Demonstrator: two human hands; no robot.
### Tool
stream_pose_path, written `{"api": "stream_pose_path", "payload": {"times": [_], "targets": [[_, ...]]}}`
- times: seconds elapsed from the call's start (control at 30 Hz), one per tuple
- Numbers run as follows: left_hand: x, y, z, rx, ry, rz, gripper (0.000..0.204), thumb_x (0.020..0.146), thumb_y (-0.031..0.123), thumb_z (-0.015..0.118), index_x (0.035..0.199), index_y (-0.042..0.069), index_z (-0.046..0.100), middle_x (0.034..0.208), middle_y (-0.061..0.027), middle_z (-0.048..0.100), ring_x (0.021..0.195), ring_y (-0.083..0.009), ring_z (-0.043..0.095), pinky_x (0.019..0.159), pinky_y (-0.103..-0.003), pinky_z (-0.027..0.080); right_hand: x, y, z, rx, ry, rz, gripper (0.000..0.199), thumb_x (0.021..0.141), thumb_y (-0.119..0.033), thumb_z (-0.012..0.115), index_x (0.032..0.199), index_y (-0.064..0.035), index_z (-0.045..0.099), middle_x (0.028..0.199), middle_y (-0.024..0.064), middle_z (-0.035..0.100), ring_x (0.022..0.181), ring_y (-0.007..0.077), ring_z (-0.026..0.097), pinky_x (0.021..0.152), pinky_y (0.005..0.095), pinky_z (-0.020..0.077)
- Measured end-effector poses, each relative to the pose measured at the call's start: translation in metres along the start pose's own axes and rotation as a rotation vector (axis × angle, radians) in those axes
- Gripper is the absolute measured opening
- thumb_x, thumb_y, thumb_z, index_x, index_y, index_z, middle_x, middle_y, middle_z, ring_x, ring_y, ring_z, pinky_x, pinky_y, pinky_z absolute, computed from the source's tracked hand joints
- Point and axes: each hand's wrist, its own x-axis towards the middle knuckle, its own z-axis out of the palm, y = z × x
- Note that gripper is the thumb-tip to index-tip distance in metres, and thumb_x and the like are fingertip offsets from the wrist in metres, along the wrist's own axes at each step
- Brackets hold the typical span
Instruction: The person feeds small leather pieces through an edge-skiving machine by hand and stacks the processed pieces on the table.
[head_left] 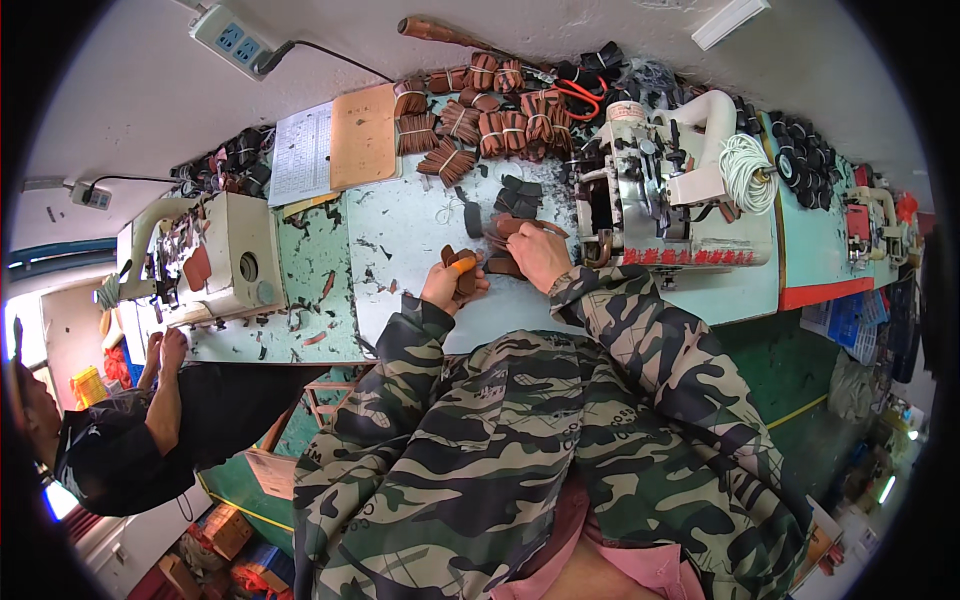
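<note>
The counter (420,225), pale green and worn, carries everything; at its 3 o'clock end stands a sewing machine (665,195), and at 9 o'clock a second machine (215,265) where another person (120,430) sits with hands raised to it. Along the 12 o'clock edge lie tied bundles (480,125) of brown leather pieces, with orange scissors (580,95) at about 1 o'clock of them and a paper sheet (300,155) and a tan board (362,135) at 10 o'clock. A few dark pieces (520,190) lie loose just at 12 o'clock of the hands. The left hand (445,285) is closed around a small stack (462,265) of brown pieces, thumb pressed on top. At 2 o'clock of it, close by, the right hand (540,255) pinches a single brown piece (505,228) against the counter beside the machine's foot. It looks like a sorting or gathering step, pieces being taken one by one into the stack; a next move would call for sliding the pinched piece squarely onto the stack without spilling it.
</note>
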Motion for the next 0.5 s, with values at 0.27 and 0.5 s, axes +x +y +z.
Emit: {"api": "stream_pose_path", "payload": {"times": [0.27,0.5], "targets": [[0.006,0.000,-0.004,0.016,-0.004,-0.030,0.029,0.096,0.022,0.042,0.109,0.001,0.056,0.082,-0.0084,0.061,0.070,-0.0216,0.064,0.064,-0.036,0.056,-0.002,-0.005,0.008,-0.140,-0.067,0.044,0.005,0.078,-0.009,0.056,0.081,-0.0066,0.059,0.082,0.0100,0.055,0.073,0.0257,0.063,0.059,0.0372,0.0511],[-0.012,0.014,-0.003,-0.106,-0.276,-0.195,0.034,0.092,0.033,0.052,0.105,0.001,0.054,0.083,-0.0092,0.062,0.068,-0.0204,0.063,0.059,-0.032,0.054,-0.015,-0.035,-0.028,0.267,0.186,-0.387,0.007,0.077,-0.007,0.059,0.083,-0.0072,0.057,0.083,0.0064,0.052,0.072,0.0232,0.060,0.058,0.0352,0.0490]]}}
